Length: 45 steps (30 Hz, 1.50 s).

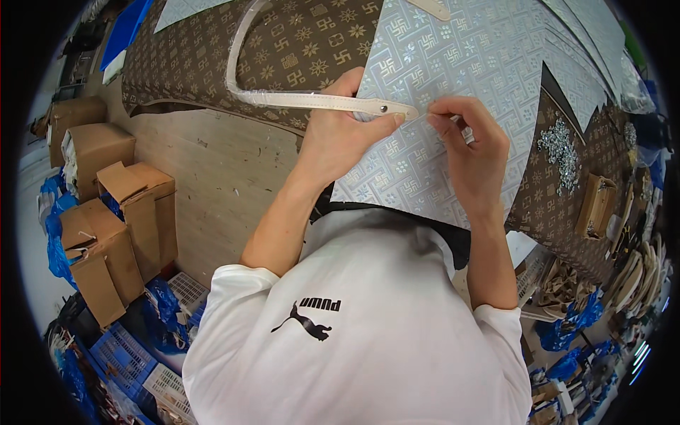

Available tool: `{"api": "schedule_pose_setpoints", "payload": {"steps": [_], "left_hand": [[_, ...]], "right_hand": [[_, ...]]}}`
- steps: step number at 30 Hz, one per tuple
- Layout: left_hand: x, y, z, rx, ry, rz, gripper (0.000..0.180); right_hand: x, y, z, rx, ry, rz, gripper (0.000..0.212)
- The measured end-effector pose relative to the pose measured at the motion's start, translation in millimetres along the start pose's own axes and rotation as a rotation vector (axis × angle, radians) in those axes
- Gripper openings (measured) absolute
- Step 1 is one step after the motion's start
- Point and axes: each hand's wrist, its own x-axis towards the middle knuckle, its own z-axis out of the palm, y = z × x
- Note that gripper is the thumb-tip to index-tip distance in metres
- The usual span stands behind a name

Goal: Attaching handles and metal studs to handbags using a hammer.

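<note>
My left hand [340, 131] pinches the end of a cream strap handle [283, 98] wrapped in clear film, pressing it against a silvery patterned sheet [453, 64]. The strap loops up and away to the left over a brown patterned sheet [283, 49]. A small dark rivet sits in the strap end near my thumb. My right hand [471, 145] is beside it, fingertips pinched together right at the strap's tip on the silvery sheet. Whether something small is between those fingertips cannot be made out.
A pile of small metal fittings [559, 145] lies on the brown sheet at right, by a small cardboard box [595, 205]. Open cardboard cartons [117, 227] and blue crates [117, 350] stand on the floor at left. More silvery sheets [595, 35] are stacked at the upper right.
</note>
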Motion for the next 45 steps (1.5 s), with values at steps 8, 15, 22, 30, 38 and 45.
{"api": "schedule_pose_setpoints", "payload": {"steps": [8,15,22,30,38,45], "left_hand": [[-3,3,0,0.041,0.018,0.054,0.034],[-3,-16,7,0.099,-0.070,0.089,0.026],[-12,-10,-20,0.063,0.205,-0.068,0.047],[53,32,-184,0.623,-0.078,-0.054,0.041],[64,28,-64,0.941,0.169,0.313,0.081],[90,3,-31,1.064,0.044,0.409,0.078]], "right_hand": [[4,8,17,0.135,-0.080,0.044,0.013],[11,5,17,-0.116,0.022,0.042,0.020],[4,18,-40,-0.047,-0.024,-0.075,0.022],[-90,99,-324,-0.915,0.349,0.403,0.029],[-118,165,-367,-0.576,0.112,0.484,0.007],[-106,169,-361,-0.536,0.419,0.434,0.019]]}}
